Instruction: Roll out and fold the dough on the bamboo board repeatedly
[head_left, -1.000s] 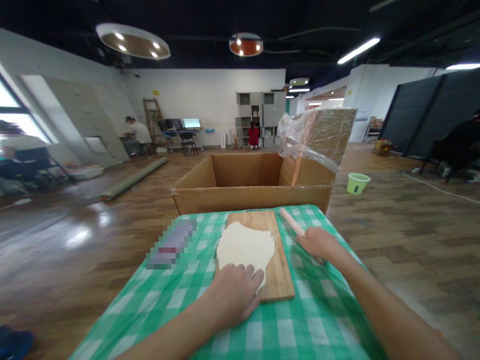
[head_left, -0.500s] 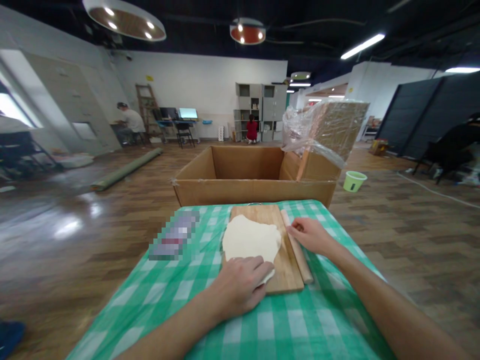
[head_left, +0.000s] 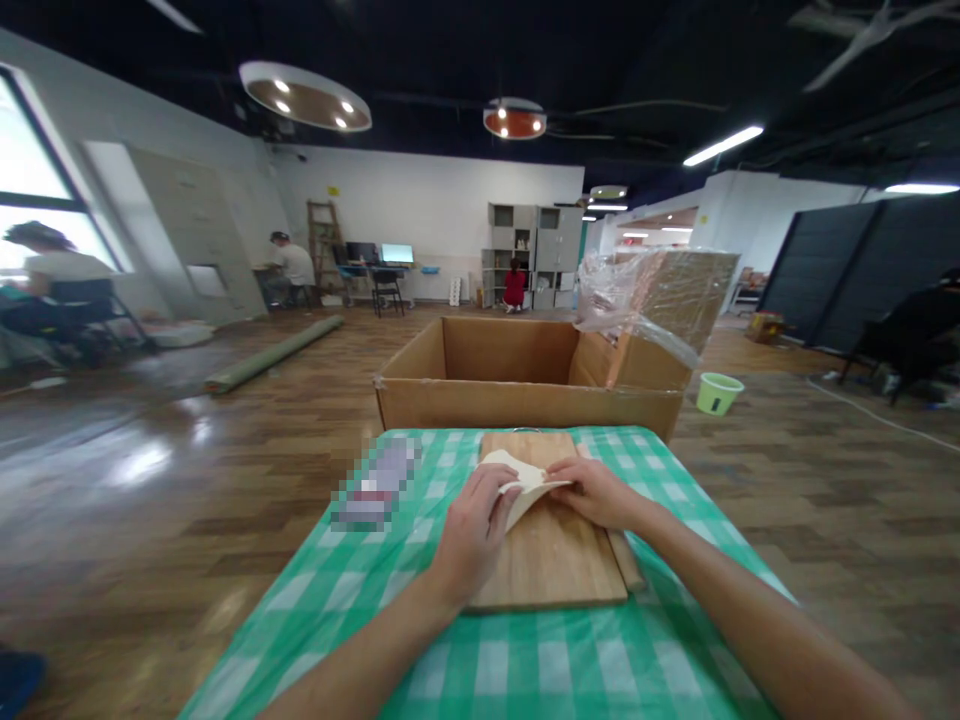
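Observation:
A thin, pale sheet of dough [head_left: 526, 480] is lifted at its near edge above a wooden cutting board [head_left: 555, 565]. My left hand [head_left: 474, 525] is closed on the dough's near left edge. Opposite it, my right hand [head_left: 594, 490] pinches the near right edge between thumb and fingers. The raised edge sags between both hands, and the far part of the sheet is partly hidden behind it. Along the board's right side lies a wooden rolling pin [head_left: 626, 562], its middle covered by my right hand and forearm.
The table wears a green and white checked cloth [head_left: 525, 665]. A blurred-out flat item [head_left: 379, 485] lies left of the board. Beyond the table stand a big open cardboard box [head_left: 517, 402] and a light green bucket [head_left: 718, 394]. Several people are in the background.
My right hand has moved from beside the rolling pin to the dough. My left hand has lifted the near edge, baring the near part of the board. The camera view has tilted up slightly.

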